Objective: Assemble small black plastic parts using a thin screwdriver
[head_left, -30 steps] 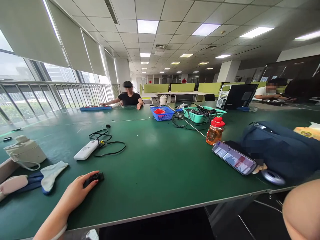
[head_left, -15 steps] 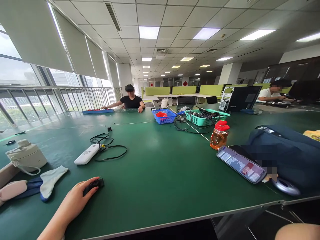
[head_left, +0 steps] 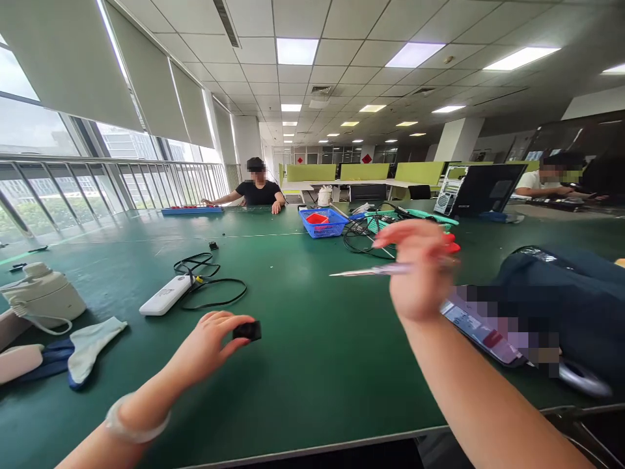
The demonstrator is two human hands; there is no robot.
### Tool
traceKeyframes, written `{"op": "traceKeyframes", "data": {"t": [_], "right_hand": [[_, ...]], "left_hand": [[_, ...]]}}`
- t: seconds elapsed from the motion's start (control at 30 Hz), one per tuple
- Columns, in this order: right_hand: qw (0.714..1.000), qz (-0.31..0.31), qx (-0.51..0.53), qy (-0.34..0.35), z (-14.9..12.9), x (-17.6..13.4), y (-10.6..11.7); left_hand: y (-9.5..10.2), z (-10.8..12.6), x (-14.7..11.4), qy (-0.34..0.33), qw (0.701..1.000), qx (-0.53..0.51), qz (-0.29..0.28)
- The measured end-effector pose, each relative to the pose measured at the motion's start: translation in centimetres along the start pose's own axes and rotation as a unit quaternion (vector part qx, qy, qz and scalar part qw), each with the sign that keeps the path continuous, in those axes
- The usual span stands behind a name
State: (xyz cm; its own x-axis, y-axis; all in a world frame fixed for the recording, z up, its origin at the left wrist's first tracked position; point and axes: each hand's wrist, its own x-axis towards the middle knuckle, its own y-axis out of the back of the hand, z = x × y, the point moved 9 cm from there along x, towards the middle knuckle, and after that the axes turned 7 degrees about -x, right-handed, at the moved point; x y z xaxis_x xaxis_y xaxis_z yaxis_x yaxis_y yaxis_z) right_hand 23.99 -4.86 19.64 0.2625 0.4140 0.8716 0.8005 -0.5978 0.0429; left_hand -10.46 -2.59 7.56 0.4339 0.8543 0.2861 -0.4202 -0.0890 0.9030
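Observation:
My left hand (head_left: 208,342) is closed on a small black block-like object (head_left: 248,331), pinched between thumb and fingers over the green table (head_left: 312,371). On the right, my right hand (head_left: 422,273) is raised and smeared by motion. Its fingers are curled around a slim, pointed, pale purplish tool (head_left: 368,270) whose tip points left; blur hides its exact kind. Behind that hand, a red lid (head_left: 452,244) shows in part. A phone (head_left: 481,326) with a lit screen lies beside my right forearm.
A white power bank (head_left: 168,295) with a black cable lies at left, near a white bottle (head_left: 43,296) and a cloth (head_left: 92,352). Blue (head_left: 325,225) and green (head_left: 430,218) baskets stand farther back. A dark bag (head_left: 561,293) rests at right. A person (head_left: 258,189) sits across the table.
My left hand has lifted the black object and moved it right. My right hand has come into view from the right, holding the pointed tool.

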Motion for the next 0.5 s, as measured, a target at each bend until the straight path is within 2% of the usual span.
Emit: {"op": "traceKeyframes", "data": {"t": [0.07, 0.13, 0.17, 0.23, 0.3, 0.4, 0.5], "right_hand": [[0.994, -0.08, 0.031, -0.067, 3.8, -1.6, -4.5], [0.972, -0.181, 0.017, -0.146, 8.4, -4.5, -8.6], [0.962, -0.205, 0.008, -0.18, 10.4, -5.9, -9.7], [0.956, -0.197, -0.008, -0.218, 13.4, -8.0, -9.9], [0.962, -0.179, -0.025, -0.206, 14.3, -9.0, -9.1], [0.97, -0.186, -0.043, -0.153, 13.2, -9.2, -8.3], [0.97, -0.226, -0.045, -0.081, 11.0, -9.3, -8.9]], "left_hand": [[-1.7, 2.9, 3.5, -0.047, 0.999, 0.001, -0.019], [-3.9, 4.6, 6.8, -0.054, 0.998, -0.001, -0.036], [-5.0, 4.9, 8.3, -0.048, 0.998, 0.0, -0.041], [-6.8, 5.1, 10.7, -0.025, 0.999, 0.005, -0.044], [-8.2, 5.0, 12.2, -0.017, 0.999, 0.005, -0.039], [-9.3, 4.9, 12.8, -0.02, 0.999, -0.003, -0.026], [-10.0, 4.5, 12.6, -0.027, 0.999, -0.018, -0.022]]}}
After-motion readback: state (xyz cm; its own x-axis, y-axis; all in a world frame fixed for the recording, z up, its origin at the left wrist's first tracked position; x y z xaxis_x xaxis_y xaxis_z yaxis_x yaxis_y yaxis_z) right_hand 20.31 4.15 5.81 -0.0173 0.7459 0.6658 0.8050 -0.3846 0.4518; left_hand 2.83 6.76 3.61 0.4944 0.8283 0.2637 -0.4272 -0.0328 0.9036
